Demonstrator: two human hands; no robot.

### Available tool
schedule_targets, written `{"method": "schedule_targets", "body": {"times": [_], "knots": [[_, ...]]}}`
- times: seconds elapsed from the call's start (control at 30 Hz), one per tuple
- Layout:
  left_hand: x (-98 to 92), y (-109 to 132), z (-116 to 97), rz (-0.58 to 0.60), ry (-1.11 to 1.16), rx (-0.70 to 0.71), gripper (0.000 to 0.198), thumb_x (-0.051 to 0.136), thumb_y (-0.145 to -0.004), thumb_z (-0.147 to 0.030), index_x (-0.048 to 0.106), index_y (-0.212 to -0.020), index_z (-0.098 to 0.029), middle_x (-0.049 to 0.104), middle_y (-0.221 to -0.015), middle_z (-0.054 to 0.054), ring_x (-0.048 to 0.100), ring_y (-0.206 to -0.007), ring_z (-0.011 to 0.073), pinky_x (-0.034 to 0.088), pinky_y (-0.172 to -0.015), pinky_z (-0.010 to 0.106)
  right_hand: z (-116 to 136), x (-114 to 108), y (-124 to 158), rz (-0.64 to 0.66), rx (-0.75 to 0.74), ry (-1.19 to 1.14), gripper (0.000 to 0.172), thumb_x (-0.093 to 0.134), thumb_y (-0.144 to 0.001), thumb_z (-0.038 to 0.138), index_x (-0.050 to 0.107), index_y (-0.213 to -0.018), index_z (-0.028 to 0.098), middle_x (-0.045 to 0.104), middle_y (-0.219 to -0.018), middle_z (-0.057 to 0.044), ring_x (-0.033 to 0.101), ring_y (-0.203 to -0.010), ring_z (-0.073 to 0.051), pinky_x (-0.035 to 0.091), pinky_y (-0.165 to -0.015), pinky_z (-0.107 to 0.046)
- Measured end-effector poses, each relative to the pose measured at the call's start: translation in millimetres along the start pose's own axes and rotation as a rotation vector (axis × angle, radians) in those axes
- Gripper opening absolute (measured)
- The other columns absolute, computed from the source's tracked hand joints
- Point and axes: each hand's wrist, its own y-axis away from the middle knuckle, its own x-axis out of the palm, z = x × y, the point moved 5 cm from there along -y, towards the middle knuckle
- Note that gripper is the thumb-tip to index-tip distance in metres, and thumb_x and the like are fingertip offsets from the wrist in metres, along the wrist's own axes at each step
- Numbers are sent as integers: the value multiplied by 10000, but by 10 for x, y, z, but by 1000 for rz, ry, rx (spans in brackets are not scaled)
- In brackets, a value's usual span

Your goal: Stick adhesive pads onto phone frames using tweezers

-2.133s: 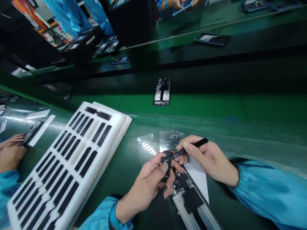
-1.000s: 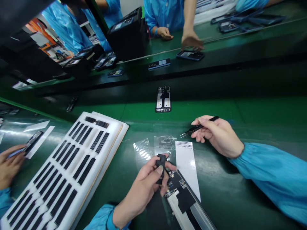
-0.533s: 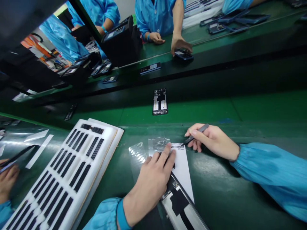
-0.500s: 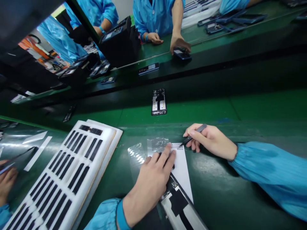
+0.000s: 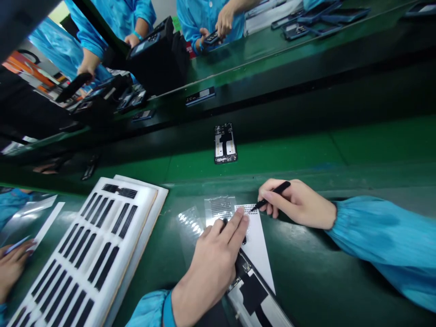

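My left hand [image 5: 218,256] lies over the top end of an opened phone [image 5: 254,290], its index and middle fingers stretched out onto a white sheet [image 5: 260,254]. Rows of small dark dots [image 5: 252,209] run along that sheet's upper edge. My right hand [image 5: 294,202] grips black tweezers [image 5: 274,194], their tips at the dots just right of my left fingertips. Beside the sheet lies a clear film with a dotted grid [image 5: 221,207]. Another clear strip [image 5: 191,220] is left of it. The phone's upper part and my left thumb are mostly hidden.
Stacked white foam trays [image 5: 91,236] with black strips stand at the left. Another opened phone [image 5: 225,143] lies on the green bench ahead. Farther off are phones [image 5: 200,96] on the raised ledge and co-workers in blue sleeves. A neighbour's hand [image 5: 15,268] shows at the left edge.
My hands stay nearly in place, with the tweezer tips a little left and lower. Across the bench, a co-worker has lifted a phone off the ledge and holds it in both hands.
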Motion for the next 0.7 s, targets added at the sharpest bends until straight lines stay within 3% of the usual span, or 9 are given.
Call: {"method": "schedule_targets", "body": {"times": [0.13, 0.23, 0.53, 0.7], "knots": [[6, -4, 18, -7, 18, -1, 704, 385, -789, 25, 415, -1481, -104, 409, -1571, 97, 542, -927, 263, 591, -726, 402, 111, -8, 28, 63, -156, 129, 244, 469, -1016, 333, 625, -931, 166, 678, -775, -43, 657, -598, -129, 560, -553, -226], [10, -5, 24, -22, 18, -2, 708, 388, -782, 27, 420, -1477, -108, 419, -1566, 94, 547, -937, 263, 587, -724, 393, 168, 1, 23, 126, -187, 188, 240, 458, -1023, 313, 634, -950, 168, 677, -822, -49, 657, -618, -131, 539, -552, -229], [24, -4, 13, -42, 30, 1, 727, 391, -759, 27, 426, -1473, -104, 418, -1566, 93, 552, -931, 264, 571, -705, 383, 132, -16, -94, 182, -27, 115, 328, 455, -1004, 398, 644, -932, 140, 702, -779, -79, 666, -614, -155, 580, -580, -271], [7, -6, 8, -49, 22, 6, 721, 401, -741, 28, 447, -1451, -88, 451, -1541, 118, 556, -894, 263, 568, -697, 397, 37, -42, -106, 123, 15, 31, 374, 479, -1001, 399, 688, -1098, 105, 743, -908, -109, 702, -711, -167, 604, -667, -289]]}}
